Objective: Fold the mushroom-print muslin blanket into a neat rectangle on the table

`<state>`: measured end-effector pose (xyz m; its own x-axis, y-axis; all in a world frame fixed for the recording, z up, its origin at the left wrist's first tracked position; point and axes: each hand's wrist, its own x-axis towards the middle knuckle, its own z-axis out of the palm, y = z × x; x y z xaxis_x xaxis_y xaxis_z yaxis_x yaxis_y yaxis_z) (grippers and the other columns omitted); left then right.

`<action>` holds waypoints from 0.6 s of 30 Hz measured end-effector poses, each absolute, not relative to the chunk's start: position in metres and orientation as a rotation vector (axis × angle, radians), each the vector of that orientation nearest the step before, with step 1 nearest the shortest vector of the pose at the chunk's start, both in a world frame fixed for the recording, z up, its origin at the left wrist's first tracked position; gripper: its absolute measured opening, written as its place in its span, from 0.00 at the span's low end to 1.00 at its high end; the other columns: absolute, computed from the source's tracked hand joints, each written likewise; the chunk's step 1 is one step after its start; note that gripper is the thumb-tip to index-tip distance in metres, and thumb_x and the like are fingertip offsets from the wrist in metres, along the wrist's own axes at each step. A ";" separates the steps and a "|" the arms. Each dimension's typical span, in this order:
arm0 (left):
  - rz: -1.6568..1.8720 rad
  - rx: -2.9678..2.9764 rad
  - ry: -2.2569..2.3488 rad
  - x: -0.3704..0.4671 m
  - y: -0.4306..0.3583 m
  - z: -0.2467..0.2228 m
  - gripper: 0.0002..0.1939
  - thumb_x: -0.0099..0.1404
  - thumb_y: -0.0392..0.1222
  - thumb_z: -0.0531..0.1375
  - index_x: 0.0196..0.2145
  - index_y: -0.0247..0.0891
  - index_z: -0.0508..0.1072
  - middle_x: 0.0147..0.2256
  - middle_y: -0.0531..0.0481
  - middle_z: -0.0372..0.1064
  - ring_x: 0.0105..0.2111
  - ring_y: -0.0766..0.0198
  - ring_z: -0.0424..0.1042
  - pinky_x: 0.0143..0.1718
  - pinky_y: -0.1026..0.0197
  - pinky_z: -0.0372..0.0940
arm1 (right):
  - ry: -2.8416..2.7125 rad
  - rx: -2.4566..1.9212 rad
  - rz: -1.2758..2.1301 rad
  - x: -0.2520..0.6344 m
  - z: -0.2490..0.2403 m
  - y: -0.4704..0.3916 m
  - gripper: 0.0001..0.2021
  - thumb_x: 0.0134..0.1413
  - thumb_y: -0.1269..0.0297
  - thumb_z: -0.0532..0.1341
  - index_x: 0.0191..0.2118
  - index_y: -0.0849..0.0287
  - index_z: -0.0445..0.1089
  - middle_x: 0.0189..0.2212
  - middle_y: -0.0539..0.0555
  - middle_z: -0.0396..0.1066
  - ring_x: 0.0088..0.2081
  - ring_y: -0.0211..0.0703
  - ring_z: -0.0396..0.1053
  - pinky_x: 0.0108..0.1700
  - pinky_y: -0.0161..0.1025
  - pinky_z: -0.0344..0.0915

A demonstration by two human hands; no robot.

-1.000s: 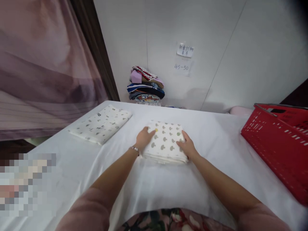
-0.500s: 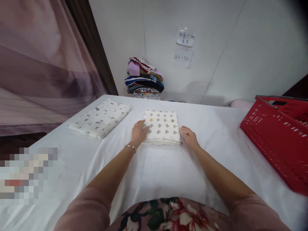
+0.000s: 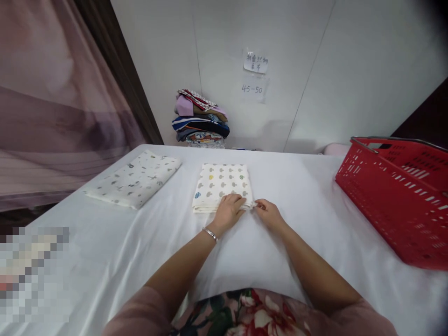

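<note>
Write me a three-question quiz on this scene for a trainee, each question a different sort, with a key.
1. True or false: the left hand rests on the folded cloth in the middle of the table.
2. What colour is the basket at the picture's right? A) blue B) red C) white
3. Fill in: the fingers of the right hand are at that cloth's near ____ corner.

Key: 1. True. 2. B. 3. right.
</note>
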<state>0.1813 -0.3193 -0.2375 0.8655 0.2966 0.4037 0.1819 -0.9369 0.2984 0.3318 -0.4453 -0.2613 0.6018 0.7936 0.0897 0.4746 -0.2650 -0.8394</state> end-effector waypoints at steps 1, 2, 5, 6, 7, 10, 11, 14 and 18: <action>0.658 2.789 0.379 0.184 -0.319 -0.238 0.15 0.61 0.38 0.57 0.47 0.43 0.70 0.45 0.46 0.66 0.47 0.57 0.62 0.47 0.54 0.57 | -1.014 -1.913 0.450 0.332 -0.261 -0.445 0.15 0.46 0.60 0.56 0.40 0.56 0.71 0.31 0.49 0.71 0.29 0.38 0.66 0.36 0.37 0.62; 0.662 2.779 0.404 0.186 -0.318 -0.238 0.14 0.62 0.38 0.56 0.46 0.42 0.71 0.43 0.47 0.67 0.46 0.57 0.62 0.46 0.54 0.57 | -1.010 -1.906 0.460 0.333 -0.262 -0.445 0.15 0.47 0.60 0.57 0.41 0.56 0.71 0.31 0.49 0.71 0.29 0.38 0.66 0.36 0.37 0.62; 0.732 2.669 0.537 0.192 -0.318 -0.239 0.10 0.63 0.39 0.55 0.41 0.41 0.72 0.38 0.48 0.68 0.41 0.59 0.64 0.43 0.56 0.58 | -0.968 -1.884 0.488 0.333 -0.262 -0.443 0.16 0.48 0.58 0.57 0.42 0.57 0.70 0.34 0.51 0.72 0.32 0.40 0.67 0.37 0.37 0.63; 0.760 2.622 0.578 0.194 -0.318 -0.240 0.09 0.63 0.40 0.55 0.40 0.41 0.72 0.37 0.48 0.68 0.40 0.59 0.64 0.42 0.57 0.59 | -0.941 -1.876 0.506 0.332 -0.262 -0.442 0.16 0.48 0.58 0.57 0.43 0.58 0.70 0.34 0.52 0.72 0.32 0.40 0.68 0.36 0.37 0.64; 0.783 2.582 0.607 0.196 -0.319 -0.240 0.09 0.63 0.40 0.54 0.40 0.41 0.72 0.36 0.49 0.69 0.39 0.60 0.64 0.41 0.57 0.59 | -0.908 -1.864 0.532 0.332 -0.262 -0.441 0.17 0.48 0.57 0.57 0.43 0.58 0.70 0.35 0.53 0.72 0.31 0.40 0.68 0.35 0.37 0.64; 0.802 2.544 0.636 0.198 -0.321 -0.241 0.08 0.63 0.39 0.54 0.38 0.41 0.72 0.35 0.49 0.69 0.39 0.61 0.65 0.42 0.58 0.59 | -0.821 -1.789 0.621 0.329 -0.261 -0.437 0.18 0.47 0.56 0.58 0.43 0.59 0.69 0.34 0.53 0.70 0.25 0.36 0.65 0.29 0.35 0.63; 0.799 2.547 0.640 0.198 -0.321 -0.241 0.08 0.63 0.39 0.54 0.38 0.41 0.72 0.35 0.49 0.69 0.39 0.61 0.65 0.42 0.58 0.59 | -0.809 -1.755 0.640 0.328 -0.261 -0.436 0.17 0.47 0.57 0.58 0.43 0.59 0.69 0.34 0.52 0.70 0.24 0.34 0.64 0.27 0.34 0.63; 0.793 2.549 0.652 0.199 -0.324 -0.241 0.09 0.63 0.41 0.54 0.38 0.41 0.73 0.36 0.49 0.69 0.40 0.60 0.65 0.42 0.57 0.59 | -0.810 -1.685 0.651 0.326 -0.261 -0.433 0.14 0.46 0.59 0.58 0.40 0.58 0.70 0.31 0.50 0.68 0.22 0.32 0.62 0.25 0.32 0.61; 0.814 2.541 0.687 0.200 -0.329 -0.241 0.09 0.63 0.40 0.53 0.39 0.41 0.73 0.36 0.48 0.69 0.39 0.59 0.65 0.42 0.56 0.58 | -0.772 -1.653 0.660 0.325 -0.260 -0.431 0.13 0.44 0.59 0.60 0.37 0.59 0.69 0.29 0.49 0.67 0.20 0.31 0.60 0.23 0.32 0.60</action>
<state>0.1996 -0.3287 -0.2414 0.7119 0.5546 0.4309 0.3317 -0.8063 0.4897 0.3246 -0.4314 -0.2602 0.6270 0.7786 -0.0240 0.1438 -0.1460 -0.9788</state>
